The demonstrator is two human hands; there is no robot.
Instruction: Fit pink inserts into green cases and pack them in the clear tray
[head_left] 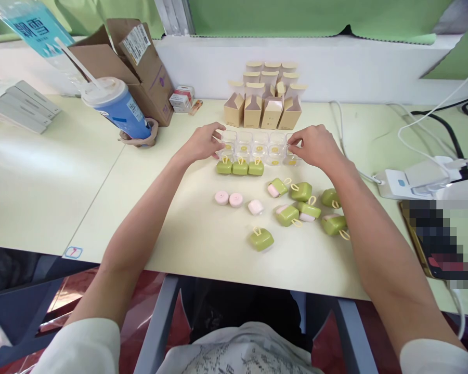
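Note:
Two rows of small clear plastic boxes (260,139) with yellow labels stand on the table. My left hand (203,143) curls its fingers and thumb around the left end of these rows. At the right end, my right hand (315,145) pinches a clear box, with its fingertips partly hidden. Three green cases with cream loops (240,167) line up just in front of the boxes. Nearer to me lie two round pink pieces (229,198) and a pale pink block (256,207). Several green-and-pink cases (287,214) lie scattered to the right, some partly behind my right forearm; a single green case (261,239) sits nearest me.
Open small cardboard boxes (252,110) stand in rows behind. To the left are a blue cup (127,115), a brown carton (150,78) and a large bottle (39,36). A power strip (409,179), cables and a blurred phone (439,239) occupy the right.

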